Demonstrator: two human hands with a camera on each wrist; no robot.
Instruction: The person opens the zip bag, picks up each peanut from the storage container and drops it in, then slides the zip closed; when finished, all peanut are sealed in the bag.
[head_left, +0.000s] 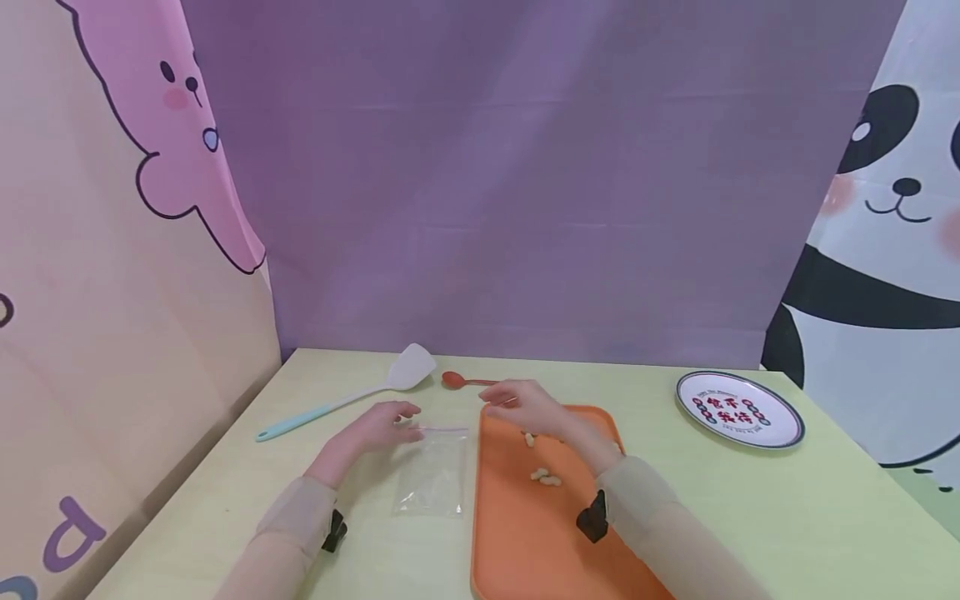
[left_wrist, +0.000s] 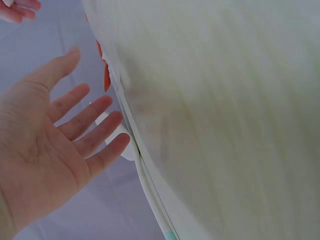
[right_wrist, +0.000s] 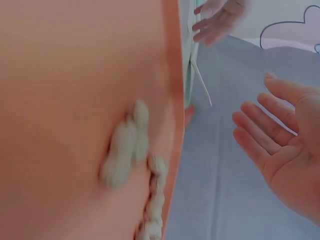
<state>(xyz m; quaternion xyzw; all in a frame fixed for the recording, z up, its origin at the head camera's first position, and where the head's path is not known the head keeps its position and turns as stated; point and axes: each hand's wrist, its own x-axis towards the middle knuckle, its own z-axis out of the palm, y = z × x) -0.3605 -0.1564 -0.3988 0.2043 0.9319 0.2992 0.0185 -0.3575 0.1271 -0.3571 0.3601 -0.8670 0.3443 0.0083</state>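
My left hand (head_left: 382, 425) hovers by the top left corner of a clear plastic zip bag (head_left: 432, 479) lying flat on the table. In the left wrist view its fingers (left_wrist: 90, 127) are spread, with nothing in the palm. Over the far end of an orange tray (head_left: 517, 537) is my right hand (head_left: 521, 407). Its palm shows bare in the right wrist view, the fingers (right_wrist: 260, 132) loosely extended. Several peanuts (right_wrist: 120, 152) in their shells lie on the tray, some partly hidden under the right forearm.
A spatula (head_left: 411, 368) with a white head and light blue handle lies at the back left. Beside it is a red spoon (head_left: 453, 380), its handle end behind my right hand. A white plate (head_left: 776, 417) with red lettering sits at the right. A purple curtain (head_left: 510, 208) hangs behind the table.
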